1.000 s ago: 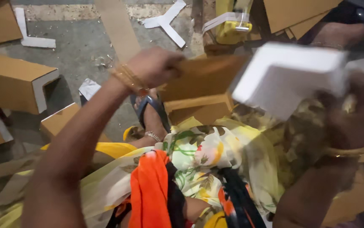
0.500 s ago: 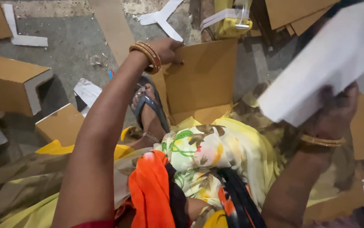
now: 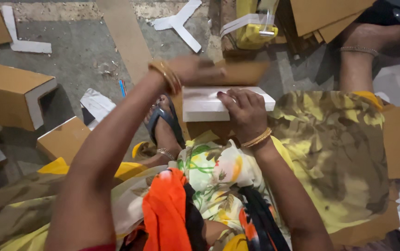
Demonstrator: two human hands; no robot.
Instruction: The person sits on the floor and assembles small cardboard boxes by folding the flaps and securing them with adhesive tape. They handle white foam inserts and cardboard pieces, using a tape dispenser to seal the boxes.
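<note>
A white folded card piece (image 3: 204, 103) lies flat on a brown cardboard sheet (image 3: 244, 70) in front of my knees. My right hand (image 3: 242, 111) presses down on the white piece, fingers spread over its top and front edge. My left hand (image 3: 195, 69), blurred with motion, grips the far edge of the brown cardboard just behind the white piece. Both wrists wear gold bangles. My foot in a dark sandal (image 3: 165, 122) rests under the cardboard's left side.
Brown folded cardboard boxes (image 3: 9, 93) lie at the left, white offcuts (image 3: 179, 21) on the grey floor beyond. A yellow tape dispenser (image 3: 253, 28) stands at the back. Another person's foot (image 3: 358, 44) is at the upper right, beside more cardboard sheets (image 3: 325, 16).
My right hand has brought the white piece down from the upper right and laid it flat on the brown cardboard. My left hand stayed on the cardboard's far edge.
</note>
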